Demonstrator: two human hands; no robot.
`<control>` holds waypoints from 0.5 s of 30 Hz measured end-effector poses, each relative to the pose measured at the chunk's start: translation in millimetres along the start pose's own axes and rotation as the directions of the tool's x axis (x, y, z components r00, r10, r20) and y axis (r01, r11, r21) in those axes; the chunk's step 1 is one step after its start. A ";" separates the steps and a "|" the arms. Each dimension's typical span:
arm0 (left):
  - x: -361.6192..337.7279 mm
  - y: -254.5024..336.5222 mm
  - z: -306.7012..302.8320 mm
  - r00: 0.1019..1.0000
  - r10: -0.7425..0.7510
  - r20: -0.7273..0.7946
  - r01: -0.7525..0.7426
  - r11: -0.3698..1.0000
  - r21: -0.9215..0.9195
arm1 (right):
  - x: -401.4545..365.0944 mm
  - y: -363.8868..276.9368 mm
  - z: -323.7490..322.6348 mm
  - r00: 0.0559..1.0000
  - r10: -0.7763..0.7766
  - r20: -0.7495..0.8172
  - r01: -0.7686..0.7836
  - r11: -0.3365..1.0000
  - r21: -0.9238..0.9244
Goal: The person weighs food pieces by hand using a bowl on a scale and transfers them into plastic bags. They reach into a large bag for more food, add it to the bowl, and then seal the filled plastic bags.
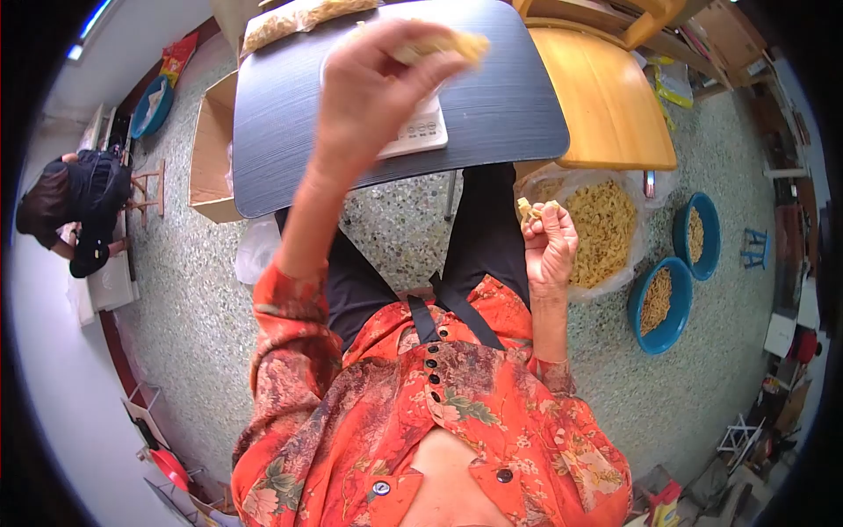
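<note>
My left hand [378, 92], smeared a little by motion, is closed around yellow snack pieces [470, 46] above the dark table [500, 114]. Beneath it, a white digital scale [428, 132] lies on the tabletop, mostly covered by the hand and forearm. My right hand [551, 241] is lower, beside my knee, its fingers pinching a few small yellow snack pieces [529, 209]. Just right of that hand stands a large clear plastic bag [575, 184] full of similar yellow curled pieces [606, 224].
A filled clear bag [303, 19] lies at the table's far edge. A wooden chair [597, 97] adjoins its right side, a cardboard box [211, 149] its left. Two blue basins [676, 329] with tan pieces sit on the floor. Far left, a person [75, 206] bends forward.
</note>
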State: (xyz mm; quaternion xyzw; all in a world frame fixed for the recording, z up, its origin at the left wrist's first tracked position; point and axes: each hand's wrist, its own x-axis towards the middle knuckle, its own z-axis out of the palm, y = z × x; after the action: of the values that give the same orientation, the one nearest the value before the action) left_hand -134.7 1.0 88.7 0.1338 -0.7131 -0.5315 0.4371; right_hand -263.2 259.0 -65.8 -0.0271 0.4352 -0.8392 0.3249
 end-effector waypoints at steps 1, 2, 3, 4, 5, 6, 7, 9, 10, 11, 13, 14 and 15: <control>-13.4 -5.6 20.6 0.999 0.000 0.036 0.001 1.000 -0.005 | -4.7 -0.7 -8.0 1.000 -0.006 -0.008 0.006 1.000 -0.012; -24.4 -7.2 40.5 0.989 0.087 0.120 -0.095 0.994 0.062 | -5.7 -0.8 -14.8 0.994 -0.028 -0.109 0.026 0.999 -0.020; -38.8 -6.9 61.0 0.976 0.075 0.205 -0.096 0.991 0.094 | -6.8 -1.4 -23.9 0.988 -0.047 -0.145 0.044 0.999 -0.022; -52.6 -14.9 84.2 0.964 0.019 0.264 -0.027 0.999 0.027 | -10.4 -3.4 -34.2 0.986 -0.047 -0.162 0.049 0.999 0.004; -70.6 -24.1 107.0 0.942 -0.038 0.334 0.056 0.998 -0.042 | -17.6 -6.3 -45.4 0.980 -0.050 -0.192 0.055 0.998 0.024; -80.9 -22.8 116.3 0.926 -0.043 0.374 0.086 0.992 -0.097 | -25.9 -10.4 -35.3 0.956 -0.069 -0.285 0.070 0.998 -0.009; -92.6 -26.7 132.9 0.912 -0.103 0.396 0.170 0.976 -0.138 | -32.0 -7.3 -51.3 0.961 -0.071 -0.267 0.085 0.996 0.041; -106.4 -27.7 161.9 0.891 -0.141 0.431 0.238 0.955 -0.180 | -43.4 -8.2 -64.6 0.939 -0.086 -0.334 0.110 0.992 0.056; -111.5 -29.0 174.7 0.871 -0.169 0.462 0.265 0.952 -0.152 | -48.5 -10.1 -71.8 0.918 -0.078 -0.389 0.113 0.991 0.069; -114.9 -30.5 186.5 0.852 -0.197 0.485 0.287 0.950 -0.119 | -51.9 -12.8 -77.3 0.898 -0.064 -0.435 0.112 0.990 0.086; -120.0 -50.7 206.0 0.829 -0.185 0.528 0.267 0.960 -0.082 | -44.6 -2.4 -90.2 0.860 -0.069 -0.505 0.141 0.984 0.106; -120.5 -55.0 217.9 0.812 -0.179 0.556 0.242 0.969 -0.042 | -42.6 -5.1 -97.2 0.847 -0.083 -0.524 0.158 0.982 0.099; -121.7 -60.8 228.2 0.803 -0.174 0.570 0.243 0.969 -0.047 | -41.1 -6.2 -104.9 0.833 -0.094 -0.545 0.173 0.980 0.094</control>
State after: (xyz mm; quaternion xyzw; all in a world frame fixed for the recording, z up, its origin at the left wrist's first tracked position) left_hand -255.3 202.8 -35.1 0.0234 -0.7581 -0.6332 0.1541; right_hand -268.5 359.7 -116.4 0.2015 0.4461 -0.8620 0.1315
